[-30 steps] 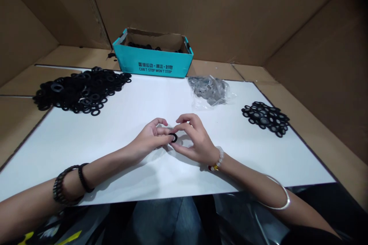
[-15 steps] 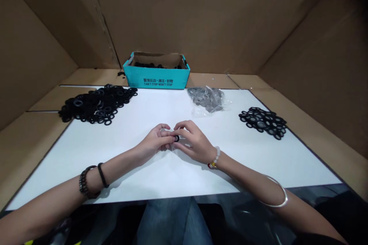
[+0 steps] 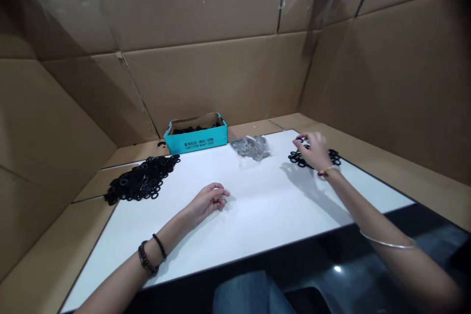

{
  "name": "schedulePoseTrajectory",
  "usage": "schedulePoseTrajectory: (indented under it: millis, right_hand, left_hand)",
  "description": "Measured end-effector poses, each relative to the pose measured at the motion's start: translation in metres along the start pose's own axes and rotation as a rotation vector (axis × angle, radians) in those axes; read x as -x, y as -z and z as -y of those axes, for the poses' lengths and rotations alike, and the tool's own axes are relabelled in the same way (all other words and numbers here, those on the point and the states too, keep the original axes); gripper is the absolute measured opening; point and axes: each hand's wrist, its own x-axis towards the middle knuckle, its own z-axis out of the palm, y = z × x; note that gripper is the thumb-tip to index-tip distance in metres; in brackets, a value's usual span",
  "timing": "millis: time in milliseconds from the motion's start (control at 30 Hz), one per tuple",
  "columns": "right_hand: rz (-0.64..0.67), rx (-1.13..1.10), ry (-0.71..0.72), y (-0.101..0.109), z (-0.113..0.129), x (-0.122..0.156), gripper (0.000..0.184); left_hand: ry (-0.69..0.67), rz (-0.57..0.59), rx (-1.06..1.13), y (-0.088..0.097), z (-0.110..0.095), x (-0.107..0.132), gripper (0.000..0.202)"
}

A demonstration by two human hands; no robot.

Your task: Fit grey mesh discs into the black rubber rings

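Observation:
My right hand (image 3: pixel 314 151) is raised over the small pile of black rings (image 3: pixel 334 156) on the right. A single black ring (image 3: pixel 299 140) shows between its thumb and fingertips. Low over the middle of the white board (image 3: pixel 250 221), my left hand (image 3: pixel 209 201) has its fingers curled inward. What those fingers hold, if anything, is too small to make out. A clear plastic bag (image 3: pixel 252 148) of small grey pieces lies between the hands, farther back.
A large heap of black rings (image 3: pixel 143 179) spreads over the board's left edge. At the back stands a turquoise box (image 3: pixel 196 141) with more black rings inside. Cardboard walls (image 3: pixel 217 78) enclose the back and both sides.
My hands were together at the middle with a black ring between them. My right hand has moved right, to the small pile, while my left stays near the middle. The view has tilted up.

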Motion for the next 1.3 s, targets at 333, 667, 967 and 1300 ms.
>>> schedulePoseTrajectory:
  millis: [333,667,967,1300]
  right_hand:
    - [0.058,0.128,-0.049,-0.01,-0.047,0.003,0.028]
    - [-0.1,0.003,0.178,-0.031,0.035,0.002,0.033]
    - [0.339,-0.14,0.612,-0.082,0.136,0.031,0.036]
    - [0.776,-0.146,0.48,-0.118,0.202,0.059,0.062]
  left_hand:
    - [-0.236,-0.367,-0.69,0.069,-0.029,-0.017,0.012]
    - [-0.207,-0.895,-1.446,0.191,-0.052,0.035,0.022]
    - [-0.075,-1.106,-1.592,0.221,-0.02,0.033,0.057]
    - [-0.028,-1.159,-1.613,0.223,-0.015,0.03,0.045]
